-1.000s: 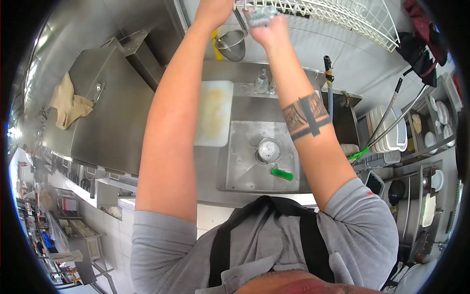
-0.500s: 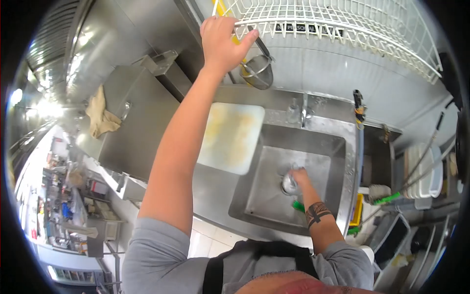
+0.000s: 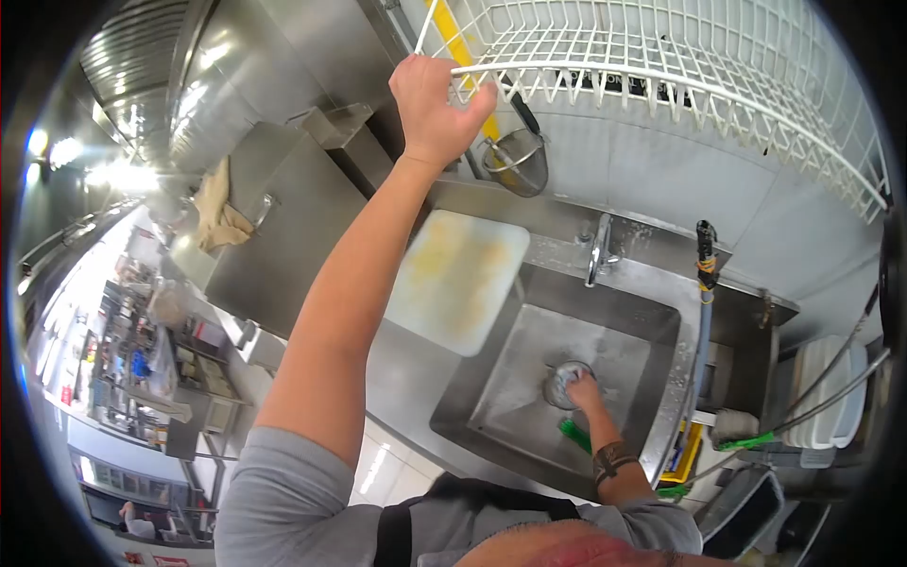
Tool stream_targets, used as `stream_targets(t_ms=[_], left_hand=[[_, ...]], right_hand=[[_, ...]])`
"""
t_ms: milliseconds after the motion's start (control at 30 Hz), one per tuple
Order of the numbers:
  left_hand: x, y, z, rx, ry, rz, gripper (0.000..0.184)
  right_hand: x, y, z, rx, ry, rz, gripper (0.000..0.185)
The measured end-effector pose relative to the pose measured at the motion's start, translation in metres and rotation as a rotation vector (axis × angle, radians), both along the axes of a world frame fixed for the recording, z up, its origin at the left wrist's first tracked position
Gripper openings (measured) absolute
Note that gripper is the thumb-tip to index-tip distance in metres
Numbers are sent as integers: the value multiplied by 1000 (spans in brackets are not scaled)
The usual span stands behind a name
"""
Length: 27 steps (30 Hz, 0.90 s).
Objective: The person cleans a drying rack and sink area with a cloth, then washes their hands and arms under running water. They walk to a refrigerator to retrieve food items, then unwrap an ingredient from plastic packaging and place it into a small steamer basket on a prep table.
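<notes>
Left hand: And there it was, the left hand (image 3: 436,109) up at the white wire rack (image 3: 661,71), fingers hooked over its corner, thumb spread apart!
Right hand: Down low, the right hand (image 3: 581,386) reached into the round vessel (image 3: 554,387), fingers bunched; what they pinched, I couldn't tell.
Vessel: It sat on the floor of the sink (image 3: 515,378).
Brush: The green brush (image 3: 574,435) lay just beside the vessel.
Board: The stained cutting board (image 3: 458,282) rested left of the sink.
</notes>
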<state>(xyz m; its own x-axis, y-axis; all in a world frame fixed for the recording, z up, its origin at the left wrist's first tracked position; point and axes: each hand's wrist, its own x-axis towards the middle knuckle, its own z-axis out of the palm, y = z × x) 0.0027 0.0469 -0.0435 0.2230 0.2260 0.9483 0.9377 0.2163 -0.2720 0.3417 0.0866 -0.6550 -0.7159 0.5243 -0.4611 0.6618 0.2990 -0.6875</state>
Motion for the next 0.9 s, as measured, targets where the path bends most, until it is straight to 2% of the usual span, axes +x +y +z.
stream_targets(t_ms=[33,100,167,233,267,300,400,467,500,533,567,600,667,700,767,867,900], left_hand=[[2,-1,0,24,-24,-11,33],[5,0,4,35,-11,-39,34],[5,1,1,81,-69,-96,36],[4,-1,0,58,-131,-157,36],[5,-4,1,63,-137,-180,39],[6,-7,2,89,-157,-201,39],[6,-17,2,103,-190,-300,41],[7,-22,2,65,-243,-358,41],[8,-24,0,87,-258,-376,41],[8,-24,-1,75,-279,-384,41],[7,-24,-3,62,-299,-392,40],[4,-25,-4,83,-317,-411,40],[0,-27,-7,114,-291,-500,42],[-2,-27,-6,139,-309,-512,42],[-9,-31,-6,131,-283,-623,41],[-12,-27,-10,180,-304,-659,40],[-13,-25,-10,194,-316,-663,40]], right_hand=[[7,1,38,-71,217,-109,49],[15,5,155,134,465,-91,42],[12,18,254,197,556,-78,39],[4,23,373,331,702,-68,44],[-2,22,432,429,694,-47,49],[-9,24,480,578,810,30,54],[-61,7,610,722,1034,-52,50],[-111,9,684,1119,1054,-14,47],[-144,22,709,1292,1046,-4,46],[-175,19,734,1250,901,-94,44],[-205,25,752,1214,781,-69,41],[-240,53,756,901,789,-90,34],[-311,146,750,585,845,17,25],[-313,148,747,608,820,23,25],[-318,142,737,412,800,-4,22],[-326,125,729,107,758,-58,19],[-329,121,733,119,744,-58,19]])
